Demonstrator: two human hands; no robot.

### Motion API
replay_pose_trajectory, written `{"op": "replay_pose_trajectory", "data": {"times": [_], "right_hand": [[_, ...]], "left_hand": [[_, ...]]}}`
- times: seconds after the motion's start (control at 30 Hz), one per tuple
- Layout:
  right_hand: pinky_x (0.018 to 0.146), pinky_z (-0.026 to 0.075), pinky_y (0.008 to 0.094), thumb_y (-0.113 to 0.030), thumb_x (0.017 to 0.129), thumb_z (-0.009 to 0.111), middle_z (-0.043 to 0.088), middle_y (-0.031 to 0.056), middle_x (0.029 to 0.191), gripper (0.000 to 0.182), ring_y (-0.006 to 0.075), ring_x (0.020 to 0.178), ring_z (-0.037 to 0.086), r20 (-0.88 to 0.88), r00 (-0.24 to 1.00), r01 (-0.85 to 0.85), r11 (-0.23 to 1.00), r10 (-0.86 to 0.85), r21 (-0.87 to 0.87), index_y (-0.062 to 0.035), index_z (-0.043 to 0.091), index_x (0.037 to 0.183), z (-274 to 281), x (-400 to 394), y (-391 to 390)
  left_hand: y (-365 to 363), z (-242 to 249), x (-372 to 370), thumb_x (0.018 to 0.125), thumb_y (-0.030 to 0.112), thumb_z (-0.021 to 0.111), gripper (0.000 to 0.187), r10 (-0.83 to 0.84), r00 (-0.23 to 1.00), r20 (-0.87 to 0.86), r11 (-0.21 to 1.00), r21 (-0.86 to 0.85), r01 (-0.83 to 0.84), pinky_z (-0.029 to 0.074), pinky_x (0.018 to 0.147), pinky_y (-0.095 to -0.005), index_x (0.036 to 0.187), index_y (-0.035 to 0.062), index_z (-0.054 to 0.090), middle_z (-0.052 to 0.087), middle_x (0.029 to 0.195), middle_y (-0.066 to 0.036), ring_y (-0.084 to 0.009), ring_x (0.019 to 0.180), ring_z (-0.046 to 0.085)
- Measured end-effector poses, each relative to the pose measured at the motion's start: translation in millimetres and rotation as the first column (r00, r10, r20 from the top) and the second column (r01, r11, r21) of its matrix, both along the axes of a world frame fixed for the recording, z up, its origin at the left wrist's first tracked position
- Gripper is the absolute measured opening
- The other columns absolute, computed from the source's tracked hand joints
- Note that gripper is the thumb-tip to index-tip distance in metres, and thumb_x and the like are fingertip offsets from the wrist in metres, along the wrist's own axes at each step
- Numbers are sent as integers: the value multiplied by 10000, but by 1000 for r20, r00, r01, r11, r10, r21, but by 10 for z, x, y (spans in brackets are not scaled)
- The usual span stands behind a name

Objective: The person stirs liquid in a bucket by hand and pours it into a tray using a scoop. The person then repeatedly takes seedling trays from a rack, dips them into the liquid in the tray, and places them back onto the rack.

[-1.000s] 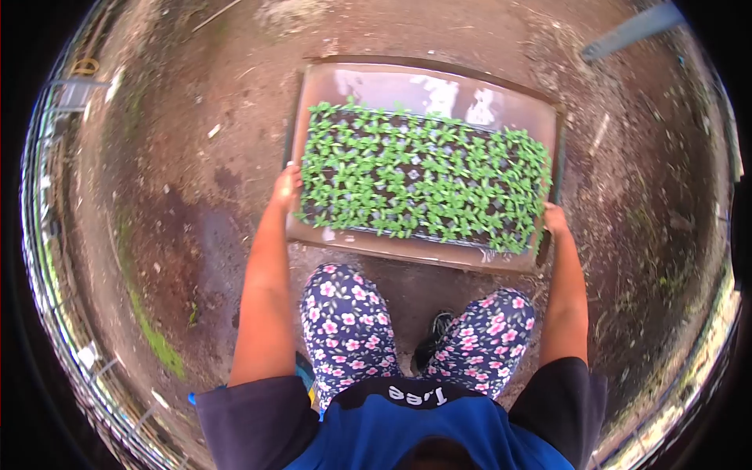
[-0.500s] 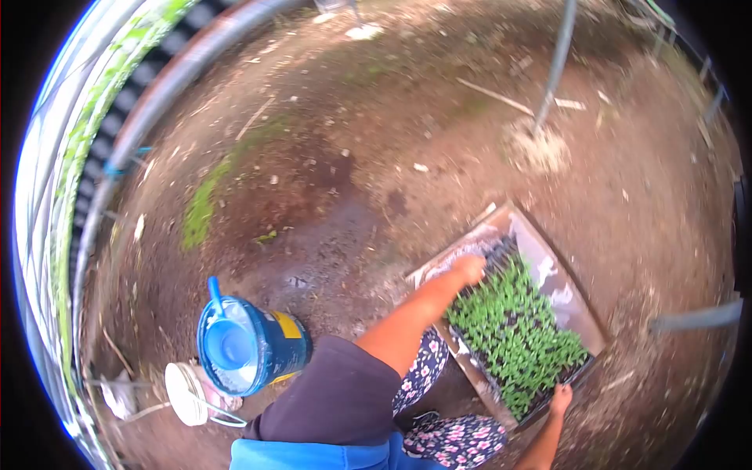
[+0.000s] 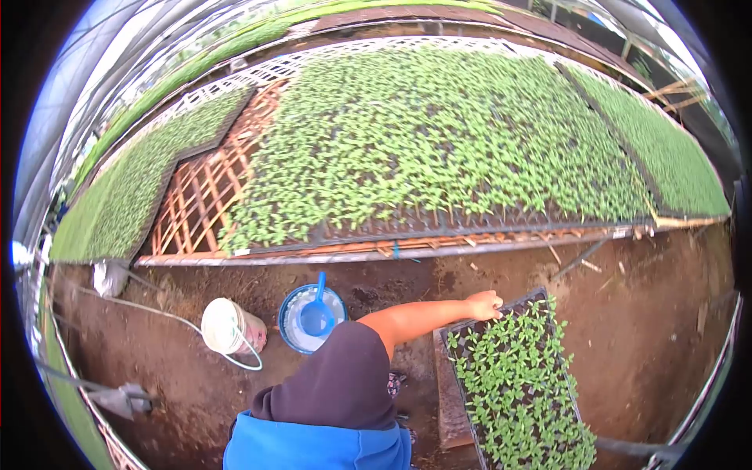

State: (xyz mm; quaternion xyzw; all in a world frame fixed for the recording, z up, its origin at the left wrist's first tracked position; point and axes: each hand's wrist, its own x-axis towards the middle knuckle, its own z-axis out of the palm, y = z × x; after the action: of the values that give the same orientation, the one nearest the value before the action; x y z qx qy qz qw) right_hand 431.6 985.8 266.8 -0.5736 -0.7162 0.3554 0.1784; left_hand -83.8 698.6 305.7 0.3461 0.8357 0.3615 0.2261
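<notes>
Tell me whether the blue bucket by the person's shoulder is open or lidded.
Open. The blue bucket shows its inside from above: pale contents and a blue scoop standing in them, with no lid over its mouth.

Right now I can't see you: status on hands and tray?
Left hand gripping seedling tray at its far corner. Right hand out of view. Blue bucket beside, apart.

Seedling tray [image 3: 523, 384]: matt black plastic. Bucket [image 3: 313, 317]: glossy blue plastic. Bench [image 3: 205, 205]: rough wood lattice. Ground: damp soil.
</notes>
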Motion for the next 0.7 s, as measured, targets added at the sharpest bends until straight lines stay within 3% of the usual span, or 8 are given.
{"op": "replay_pose_trajectory", "data": {"times": [0.1,0.17,0.23,0.27,0.3,0.4,0.63,0.7], "right_hand": [[487,315,283,-89,679,526,358,9,551,190,119,536,328,69,996,-65,998,64,10,-31,387,563,317,-242,-123],[487,314,283,-88,680,526,354,10,549,195,119,535,324,76,990,-120,993,119,10,-30,382,563,407,-385,-206],[487,313,284,-88,681,527,351,10,548,200,120,534,320,59,982,-182,983,181,15,-29,377,562,442,-505,-252],[487,313,284,-88,682,528,349,10,547,203,120,533,319,54,975,-216,976,215,17,-29,374,562,448,-562,-274],[487,312,285,-87,682,528,347,11,547,206,120,533,317,51,966,-256,966,254,23,-28,372,562,446,-582,-254],[487,311,286,-87,684,529,342,11,545,214,121,531,311,25,937,-350,935,349,51,-27,364,561,534,-730,-318],[491,299,300,-67,707,506,331,6,556,221,110,536,284,-92,744,-649,748,662,141,-24,332,578,1192,-1231,-1198],[490,287,276,-79,734,524,292,-11,554,260,99,544,280,-229,654,-714,688,721,126,-52,315,584,1541,-1539,-1981]], "left_hand": [[-184,460,20,691,277,629,360,-65,992,109,993,108,53,356,541,-368,631,25,379,461,604,-108,-228,582,472],[-258,488,248,657,267,624,303,1,981,193,971,234,-47,364,531,-388,635,22,446,472,575,-144,-278,560,486],[-239,478,659,669,207,597,203,114,969,220,969,192,-158,406,601,-400,702,25,513,542,679,-167,-309,675,547],[-184,368,878,678,156,568,161,119,993,0,989,84,-118,425,685,-414,773,28,544,568,781,-189,-348,782,555],[-185,238,1163,691,143,556,157,139,990,-31,982,131,-133,418,724,-433,789,22,536,558,824,-201,-376,825,536],[-441,147,1666,710,136,540,158,367,928,72,926,65,-371,418,735,-436,838,43,538,530,937,-202,-371,886,514],[-2845,602,2034,716,184,567,170,677,736,15,729,127,-673,424,681,-422,732,37,483,526,786,-174,-358,792,525],[-3531,777,2316,712,176,590,253,760,648,-51,634,276,-722,387,570,-381,635,20,406,453,647,-136,-302,627,478]]}}
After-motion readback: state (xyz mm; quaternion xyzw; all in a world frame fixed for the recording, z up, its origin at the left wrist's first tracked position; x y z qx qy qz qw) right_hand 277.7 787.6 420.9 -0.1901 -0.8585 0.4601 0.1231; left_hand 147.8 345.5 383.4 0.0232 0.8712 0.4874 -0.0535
